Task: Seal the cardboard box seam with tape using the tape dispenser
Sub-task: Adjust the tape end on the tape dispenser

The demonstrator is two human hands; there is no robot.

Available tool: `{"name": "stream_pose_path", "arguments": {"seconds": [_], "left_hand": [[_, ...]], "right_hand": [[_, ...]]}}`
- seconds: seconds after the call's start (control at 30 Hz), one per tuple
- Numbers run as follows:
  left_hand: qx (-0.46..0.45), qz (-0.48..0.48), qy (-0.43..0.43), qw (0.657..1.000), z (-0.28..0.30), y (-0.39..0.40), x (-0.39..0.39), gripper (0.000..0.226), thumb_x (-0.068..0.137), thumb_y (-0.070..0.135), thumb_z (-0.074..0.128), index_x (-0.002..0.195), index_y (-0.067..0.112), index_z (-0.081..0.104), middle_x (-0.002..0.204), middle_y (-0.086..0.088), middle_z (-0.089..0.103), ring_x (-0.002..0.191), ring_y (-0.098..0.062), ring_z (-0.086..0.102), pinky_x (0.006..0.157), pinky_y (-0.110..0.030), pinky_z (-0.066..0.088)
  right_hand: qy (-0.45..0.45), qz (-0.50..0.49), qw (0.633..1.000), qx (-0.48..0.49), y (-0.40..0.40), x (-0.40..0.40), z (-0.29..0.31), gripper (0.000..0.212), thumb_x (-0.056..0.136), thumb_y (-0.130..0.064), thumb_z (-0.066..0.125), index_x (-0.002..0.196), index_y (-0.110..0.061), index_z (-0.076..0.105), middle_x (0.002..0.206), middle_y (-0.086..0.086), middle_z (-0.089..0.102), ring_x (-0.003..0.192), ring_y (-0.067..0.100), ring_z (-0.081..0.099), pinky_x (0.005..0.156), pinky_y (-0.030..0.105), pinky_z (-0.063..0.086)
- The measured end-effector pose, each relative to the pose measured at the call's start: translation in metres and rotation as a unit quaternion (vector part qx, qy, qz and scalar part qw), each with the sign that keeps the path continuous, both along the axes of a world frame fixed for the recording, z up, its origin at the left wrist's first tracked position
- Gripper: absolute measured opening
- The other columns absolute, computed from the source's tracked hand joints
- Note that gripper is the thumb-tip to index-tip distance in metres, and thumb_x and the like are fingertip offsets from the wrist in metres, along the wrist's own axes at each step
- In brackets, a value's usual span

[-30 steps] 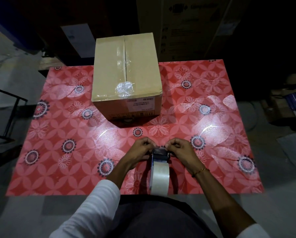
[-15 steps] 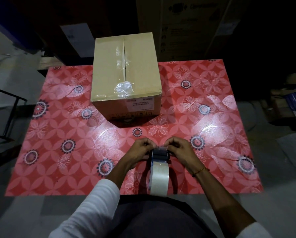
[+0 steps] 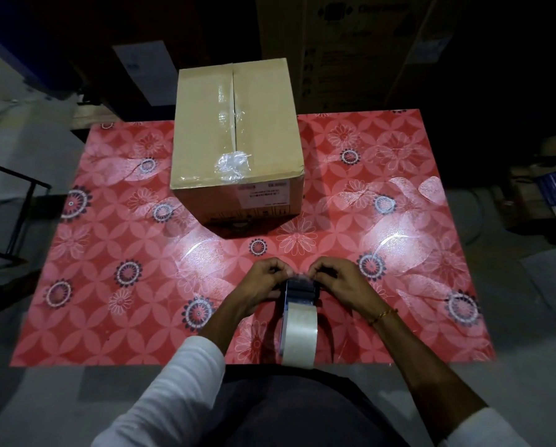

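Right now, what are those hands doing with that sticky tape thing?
Both hands, left hand and right hand, grip the head of a tape dispenser holding a roll of clear tape, near the red flowered table's front edge. The brown cardboard box sits farther back, untouched, crumpled tape on its seam.

white sleeves (image 3: 180, 379), gold bracelet (image 3: 384, 315), dark trousers (image 3: 289, 411)

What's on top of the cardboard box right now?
On the box, clear tape runs along the centre seam, ending in a crumpled wad near the front edge. Nothing else rests there. The flaps are shut, so the inside is hidden.
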State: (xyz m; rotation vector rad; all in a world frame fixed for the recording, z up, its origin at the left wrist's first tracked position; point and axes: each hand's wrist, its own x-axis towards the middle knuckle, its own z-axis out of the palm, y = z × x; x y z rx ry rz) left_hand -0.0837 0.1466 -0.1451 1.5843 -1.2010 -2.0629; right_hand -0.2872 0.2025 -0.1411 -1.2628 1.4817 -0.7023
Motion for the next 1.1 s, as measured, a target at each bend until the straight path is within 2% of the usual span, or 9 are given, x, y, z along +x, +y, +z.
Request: {"name": "stream_pose_path", "arguments": {"seconds": [0.1, 0.23, 0.33, 0.53, 0.7, 0.9, 0.97, 1.03, 1.1], "left_hand": [[-0.008, -0.004, 0.011, 1.0, 0.002, 0.001, 0.001, 0.004, 0.096, 0.01, 0.06, 0.093, 0.011, 0.062, 0.099, -0.008, 0.068, 0.096, -0.021, 0.066, 0.074, -0.032, 0.057], [-0.008, 0.0, 0.029, 1.0, -0.004, 0.003, 0.005, 0.006, 0.094, 0.013, 0.065, 0.089, 0.016, 0.066, 0.107, -0.015, 0.069, 0.113, -0.037, 0.065, 0.095, -0.054, 0.055], [-0.007, -0.003, 0.021, 1.0, -0.004, 0.003, 0.006, 0.009, 0.093, 0.015, 0.066, 0.086, 0.018, 0.068, 0.107, -0.019, 0.068, 0.116, -0.04, 0.063, 0.099, -0.062, 0.05], [0.018, -0.011, 0.051, 0.998, 0.0, 0.004, 0.009, 0.017, 0.096, 0.017, 0.062, 0.097, 0.002, 0.069, 0.108, -0.018, 0.072, 0.109, -0.033, 0.067, 0.104, -0.057, 0.048], [0.026, -0.01, 0.06, 0.998, 0.006, 0.006, 0.009, 0.053, 0.092, 0.04, 0.061, 0.109, -0.011, 0.063, 0.113, -0.02, 0.073, 0.111, -0.033, 0.068, 0.102, -0.055, 0.051], [0.036, -0.01, 0.049, 0.998, 0.007, 0.003, 0.007, 0.044, 0.09, 0.048, 0.065, 0.095, 0.004, 0.073, 0.099, -0.012, 0.077, 0.103, -0.029, 0.07, 0.1, -0.051, 0.052], [0.035, 0.001, 0.05, 0.998, 0.006, 0.003, 0.006, 0.045, 0.088, 0.042, 0.067, 0.094, -0.002, 0.071, 0.09, -0.01, 0.077, 0.095, -0.029, 0.071, 0.099, -0.049, 0.054], [0.029, 0.002, 0.059, 0.998, 0.003, 0.002, 0.006, 0.053, 0.09, 0.037, 0.068, 0.097, -0.015, 0.062, 0.099, -0.019, 0.074, 0.103, -0.036, 0.07, 0.099, -0.053, 0.053], [0.028, -0.002, 0.062, 0.998, 0.001, 0.002, 0.006, 0.042, 0.091, 0.032, 0.069, 0.088, -0.009, 0.063, 0.097, -0.021, 0.069, 0.103, -0.035, 0.069, 0.099, -0.055, 0.053]], "right_hand": [[-0.006, 0.015, 1.0, 0.0, -0.004, -0.004, 0.001, 0.017, 0.093, -0.002, 0.064, 0.089, -0.015, 0.074, 0.09, -0.003, 0.075, 0.09, 0.012, 0.071, 0.082, 0.022, 0.055], [0.018, 0.049, 0.999, -0.01, -0.008, -0.007, 0.004, 0.016, 0.093, -0.003, 0.064, 0.09, -0.014, 0.075, 0.092, 0.0, 0.076, 0.09, 0.014, 0.071, 0.081, 0.02, 0.056], [0.035, 0.065, 0.997, -0.008, -0.01, -0.007, 0.004, 0.016, 0.093, -0.004, 0.063, 0.09, -0.015, 0.075, 0.093, 0.0, 0.075, 0.09, 0.012, 0.071, 0.079, 0.018, 0.056], [0.052, 0.068, 0.996, -0.018, -0.01, -0.004, 0.007, 0.021, 0.093, -0.003, 0.063, 0.088, -0.02, 0.074, 0.091, -0.007, 0.074, 0.086, 0.001, 0.069, 0.076, 0.011, 0.051], [0.061, 0.056, 0.996, -0.026, -0.005, -0.001, 0.004, 0.022, 0.094, -0.002, 0.062, 0.09, -0.021, 0.073, 0.089, -0.015, 0.071, 0.084, -0.012, 0.064, 0.075, 0.005, 0.048], [0.063, 0.049, 0.996, -0.025, -0.004, -0.002, -0.001, 0.016, 0.095, -0.005, 0.063, 0.092, -0.016, 0.075, 0.092, -0.011, 0.073, 0.086, -0.007, 0.066, 0.075, 0.006, 0.048], [0.064, 0.052, 0.996, -0.024, -0.004, -0.003, -0.002, 0.017, 0.095, -0.005, 0.063, 0.091, -0.018, 0.074, 0.093, -0.009, 0.073, 0.088, -0.003, 0.067, 0.076, 0.009, 0.05], [0.064, 0.054, 0.996, -0.02, -0.005, -0.004, -0.002, 0.021, 0.095, -0.004, 0.063, 0.09, -0.021, 0.074, 0.093, -0.009, 0.074, 0.089, 0.0, 0.068, 0.079, 0.012, 0.052], [0.065, 0.054, 0.996, -0.022, -0.006, -0.004, 0.0, 0.022, 0.094, -0.003, 0.063, 0.089, -0.022, 0.074, 0.092, -0.009, 0.074, 0.088, -0.001, 0.068, 0.079, 0.012, 0.052]]}}
